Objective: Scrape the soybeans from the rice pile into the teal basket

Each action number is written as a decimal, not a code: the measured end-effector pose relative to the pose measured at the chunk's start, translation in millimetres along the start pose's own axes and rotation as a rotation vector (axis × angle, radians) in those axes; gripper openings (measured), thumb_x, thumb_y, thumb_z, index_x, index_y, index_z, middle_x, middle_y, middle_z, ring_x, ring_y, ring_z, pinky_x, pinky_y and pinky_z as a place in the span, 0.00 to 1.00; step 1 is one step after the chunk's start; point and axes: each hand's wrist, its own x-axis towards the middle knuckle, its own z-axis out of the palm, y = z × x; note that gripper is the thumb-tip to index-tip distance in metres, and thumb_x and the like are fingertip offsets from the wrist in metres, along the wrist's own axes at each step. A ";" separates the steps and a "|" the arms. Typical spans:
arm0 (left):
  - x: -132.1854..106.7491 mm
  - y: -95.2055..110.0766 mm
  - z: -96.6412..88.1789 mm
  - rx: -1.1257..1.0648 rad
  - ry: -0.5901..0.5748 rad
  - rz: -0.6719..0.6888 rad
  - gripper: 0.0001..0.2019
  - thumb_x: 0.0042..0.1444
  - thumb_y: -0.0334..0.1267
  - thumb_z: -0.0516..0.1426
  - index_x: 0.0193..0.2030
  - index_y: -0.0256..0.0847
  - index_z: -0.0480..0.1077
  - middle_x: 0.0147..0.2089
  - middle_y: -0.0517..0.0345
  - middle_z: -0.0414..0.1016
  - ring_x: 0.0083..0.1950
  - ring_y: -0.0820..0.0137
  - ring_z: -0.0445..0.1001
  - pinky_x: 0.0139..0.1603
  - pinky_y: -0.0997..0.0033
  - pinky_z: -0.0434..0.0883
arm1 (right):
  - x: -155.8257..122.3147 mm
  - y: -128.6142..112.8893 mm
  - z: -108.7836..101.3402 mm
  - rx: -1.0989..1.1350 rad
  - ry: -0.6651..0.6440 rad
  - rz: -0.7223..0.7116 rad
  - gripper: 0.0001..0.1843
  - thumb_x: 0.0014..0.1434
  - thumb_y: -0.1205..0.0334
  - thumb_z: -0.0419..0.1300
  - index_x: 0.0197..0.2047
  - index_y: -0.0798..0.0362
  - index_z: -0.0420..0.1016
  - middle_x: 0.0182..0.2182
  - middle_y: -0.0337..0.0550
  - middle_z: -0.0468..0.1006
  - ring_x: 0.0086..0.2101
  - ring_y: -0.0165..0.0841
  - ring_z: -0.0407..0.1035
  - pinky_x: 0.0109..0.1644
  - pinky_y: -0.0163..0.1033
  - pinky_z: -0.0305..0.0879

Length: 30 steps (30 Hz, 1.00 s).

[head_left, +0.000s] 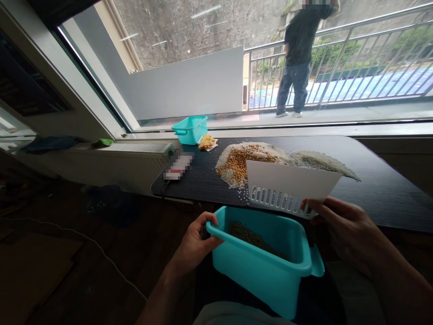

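Note:
My left hand (pixel 193 243) is closed on the left rim of a turquoise plastic bin (pixel 253 266), held at the table's near edge. Inside the bin lies a layer of small dark green beans or grains (pixel 252 235). In my right hand (pixel 345 225) is a white plastic panel (pixel 287 180) with a row of slots along its lower edge, pinched at its lower right corner. Behind the panel, on the table, golden round kernels (pixel 237 164) lie mixed with white grains (pixel 267 149). A pile of pale rice-like grains (pixel 311 159) spreads to the right, partly hidden by the panel.
A second turquoise bin (pixel 191 131) stands at the far left of the dark table (pixel 379 180), beside a crumpled yellowish item (pixel 207 142) on white paper. A blurred flat object (pixel 178 167) lies near the left edge. Outside the window, a person (pixel 297 63) stands by a railing.

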 end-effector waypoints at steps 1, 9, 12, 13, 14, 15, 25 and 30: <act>0.1 -0.3 -0.3 0.001 -0.002 -0.002 0.17 0.52 0.45 0.72 0.38 0.42 0.70 0.32 0.66 0.63 0.33 0.72 0.60 0.33 0.76 0.62 | 1.9 0.5 1.5 0.016 -0.031 -0.009 0.39 0.36 0.19 0.72 0.30 0.48 0.90 0.30 0.49 0.87 0.27 0.41 0.77 0.31 0.44 0.78; -0.9 2.7 0.0 -0.004 0.001 -0.020 0.17 0.51 0.45 0.72 0.38 0.42 0.70 0.33 0.66 0.64 0.34 0.72 0.60 0.33 0.76 0.63 | 2.9 -9.6 25.8 0.000 -0.184 -0.047 0.36 0.41 0.22 0.72 0.31 0.49 0.89 0.24 0.45 0.83 0.24 0.38 0.74 0.28 0.41 0.73; -0.9 1.2 -0.4 0.002 -0.009 -0.021 0.17 0.52 0.45 0.71 0.38 0.42 0.70 0.33 0.66 0.63 0.33 0.72 0.60 0.33 0.76 0.62 | 3.5 -12.8 40.2 -0.012 -0.183 -0.095 0.33 0.44 0.24 0.71 0.29 0.49 0.88 0.22 0.44 0.82 0.24 0.36 0.73 0.28 0.39 0.71; -0.8 0.7 -0.6 0.005 -0.009 -0.019 0.16 0.52 0.44 0.71 0.38 0.42 0.70 0.33 0.66 0.63 0.33 0.72 0.60 0.33 0.76 0.62 | 4.2 -12.2 43.7 -0.028 -0.170 -0.111 0.32 0.46 0.25 0.70 0.28 0.49 0.87 0.23 0.44 0.82 0.24 0.36 0.73 0.28 0.39 0.71; -0.6 0.5 -0.7 0.006 -0.008 -0.015 0.16 0.52 0.44 0.72 0.38 0.42 0.70 0.33 0.66 0.63 0.33 0.72 0.60 0.33 0.76 0.62 | 5.0 -10.7 45.8 -0.047 -0.147 -0.124 0.31 0.47 0.27 0.69 0.27 0.49 0.87 0.23 0.44 0.83 0.24 0.36 0.73 0.28 0.38 0.70; -0.5 0.6 -0.8 0.005 -0.005 -0.011 0.16 0.52 0.44 0.72 0.38 0.42 0.70 0.32 0.66 0.63 0.33 0.72 0.60 0.33 0.76 0.62 | 5.9 -8.4 46.5 -0.068 -0.117 -0.129 0.30 0.49 0.28 0.68 0.27 0.49 0.86 0.23 0.43 0.83 0.25 0.36 0.73 0.28 0.38 0.70; -1.0 4.6 1.6 0.013 -0.015 -0.016 0.19 0.52 0.49 0.73 0.38 0.43 0.70 0.31 0.67 0.63 0.32 0.73 0.61 0.32 0.76 0.62 | 14.5 16.7 10.8 -0.135 0.181 -0.086 0.21 0.50 0.36 0.67 0.28 0.46 0.85 0.24 0.40 0.85 0.28 0.42 0.79 0.34 0.44 0.73; -0.1 -2.7 1.3 -0.011 -0.026 -0.014 0.21 0.52 0.52 0.73 0.39 0.43 0.69 0.29 0.69 0.61 0.30 0.74 0.59 0.30 0.77 0.60 | 27.7 23.3 -6.0 -0.183 0.261 -0.071 0.22 0.52 0.36 0.66 0.30 0.46 0.85 0.26 0.44 0.86 0.30 0.46 0.80 0.37 0.48 0.71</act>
